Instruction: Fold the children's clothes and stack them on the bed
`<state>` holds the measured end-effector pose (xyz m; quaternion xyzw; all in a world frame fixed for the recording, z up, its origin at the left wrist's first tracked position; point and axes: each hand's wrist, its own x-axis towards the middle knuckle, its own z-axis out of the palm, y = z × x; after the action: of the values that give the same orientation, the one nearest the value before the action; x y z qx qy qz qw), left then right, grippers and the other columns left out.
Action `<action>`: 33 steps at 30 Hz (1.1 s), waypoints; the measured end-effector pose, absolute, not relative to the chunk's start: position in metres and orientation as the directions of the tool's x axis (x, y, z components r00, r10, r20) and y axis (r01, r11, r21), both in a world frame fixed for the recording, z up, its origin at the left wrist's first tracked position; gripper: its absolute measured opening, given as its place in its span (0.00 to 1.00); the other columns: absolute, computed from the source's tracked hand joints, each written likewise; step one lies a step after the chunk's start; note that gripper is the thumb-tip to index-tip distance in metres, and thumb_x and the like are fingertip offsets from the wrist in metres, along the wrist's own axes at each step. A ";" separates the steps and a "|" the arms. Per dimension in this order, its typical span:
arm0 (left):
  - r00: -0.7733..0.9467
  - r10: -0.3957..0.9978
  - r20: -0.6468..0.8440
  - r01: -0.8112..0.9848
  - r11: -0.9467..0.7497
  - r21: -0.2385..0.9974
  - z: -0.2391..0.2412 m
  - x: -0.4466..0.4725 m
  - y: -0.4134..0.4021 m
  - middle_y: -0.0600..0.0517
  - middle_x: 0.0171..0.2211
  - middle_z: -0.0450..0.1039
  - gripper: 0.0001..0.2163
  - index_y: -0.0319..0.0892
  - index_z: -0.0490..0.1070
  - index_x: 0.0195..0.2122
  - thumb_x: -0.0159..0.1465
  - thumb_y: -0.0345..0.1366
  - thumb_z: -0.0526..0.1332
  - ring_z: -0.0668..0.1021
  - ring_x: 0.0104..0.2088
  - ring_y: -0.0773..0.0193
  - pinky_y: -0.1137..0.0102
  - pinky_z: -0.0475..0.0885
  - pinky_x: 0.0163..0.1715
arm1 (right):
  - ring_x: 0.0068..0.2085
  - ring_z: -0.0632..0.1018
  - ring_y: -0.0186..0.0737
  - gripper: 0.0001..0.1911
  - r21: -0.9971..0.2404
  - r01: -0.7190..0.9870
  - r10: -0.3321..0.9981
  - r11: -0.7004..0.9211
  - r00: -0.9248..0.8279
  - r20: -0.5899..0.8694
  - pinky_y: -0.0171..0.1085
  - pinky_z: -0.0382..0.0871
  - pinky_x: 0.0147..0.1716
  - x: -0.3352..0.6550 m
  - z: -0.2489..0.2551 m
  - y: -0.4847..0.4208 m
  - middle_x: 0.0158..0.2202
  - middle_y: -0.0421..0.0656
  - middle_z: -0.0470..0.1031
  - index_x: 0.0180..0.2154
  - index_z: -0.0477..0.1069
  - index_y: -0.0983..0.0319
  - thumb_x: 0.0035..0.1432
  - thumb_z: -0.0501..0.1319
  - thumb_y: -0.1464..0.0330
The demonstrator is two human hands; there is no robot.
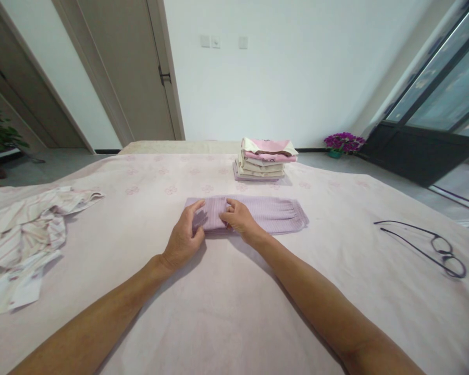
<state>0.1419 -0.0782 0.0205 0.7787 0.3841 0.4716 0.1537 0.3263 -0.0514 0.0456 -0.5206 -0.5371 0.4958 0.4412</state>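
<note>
Because the lilac garment (273, 214) inside the far edge of the bed (234, 312) looks soft, light, grip its folds — left hand (182, 238) spread; right hand (241, 219) curled, pinch unclear.

I record one lilac garment (268, 212), finely ribbed, lying flat on the pale pink sheet (234, 317), its length running left to right. Left portion: folded over in layers. Right end: gathered and puckered.

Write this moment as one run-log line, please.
left hand: at folded end of lilac garment | right hand: at fold's edge | clothes stack: far side | eyeglasses: right
</note>
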 end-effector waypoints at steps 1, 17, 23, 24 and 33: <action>0.282 0.707 0.649 0.531 -0.678 0.508 0.023 0.141 -0.078 0.42 0.62 0.63 0.31 0.46 0.55 0.65 0.60 0.26 0.58 0.66 0.64 0.53 0.50 0.60 0.64 | 0.21 0.65 0.30 0.23 -0.999 0.029 0.997 -0.037 -0.072 -0.039 0.30 0.59 0.19 0.328 0.053 -0.052 0.20 0.32 0.64 0.45 0.71 0.64 0.43 0.61 0.72; 0.293 0.766 0.573 0.724 -0.569 0.390 0.020 0.156 -0.061 0.44 0.57 0.68 0.30 0.47 0.61 0.61 0.57 0.24 0.59 0.72 0.57 0.49 0.52 0.69 0.56 | 0.25 0.65 0.29 0.20 -0.981 -0.184 0.994 0.063 0.095 0.046 0.27 0.56 0.19 0.408 0.124 -0.061 0.27 0.36 0.69 0.40 0.74 0.62 0.39 0.62 0.69; 0.476 0.676 0.562 0.707 -0.674 0.213 0.018 0.164 -0.060 0.41 0.62 0.63 0.29 0.43 0.65 0.60 0.56 0.21 0.58 0.67 0.62 0.47 0.48 0.64 0.61 | 0.23 0.63 0.30 0.29 -0.975 0.222 0.989 -0.011 0.145 0.022 0.29 0.54 0.20 0.462 0.108 -0.066 0.23 0.36 0.67 0.49 0.75 0.64 0.41 0.59 0.70; 0.507 0.649 0.567 0.693 -0.699 0.180 0.017 0.166 -0.060 0.41 0.62 0.63 0.28 0.43 0.66 0.59 0.56 0.21 0.58 0.66 0.63 0.47 0.48 0.63 0.62 | 0.22 0.63 0.30 0.31 -0.956 0.292 0.988 -0.028 0.154 0.018 0.30 0.55 0.21 0.470 0.103 -0.067 0.22 0.35 0.66 0.52 0.73 0.65 0.42 0.59 0.71; 0.673 0.516 0.530 0.564 -0.822 0.084 0.011 0.172 -0.057 0.42 0.60 0.69 0.24 0.41 0.70 0.58 0.63 0.19 0.51 0.64 0.66 0.52 0.51 0.62 0.64 | 0.27 0.71 0.35 0.34 -0.593 0.800 0.976 -0.091 0.189 0.105 0.33 0.59 0.25 0.506 0.061 -0.068 0.28 0.41 0.74 0.57 0.70 0.67 0.45 0.58 0.74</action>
<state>0.1723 -0.0569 0.0105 0.9136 0.2955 0.2758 -0.0433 0.5056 -0.0683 0.0605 -0.7208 -0.6160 0.1610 0.2739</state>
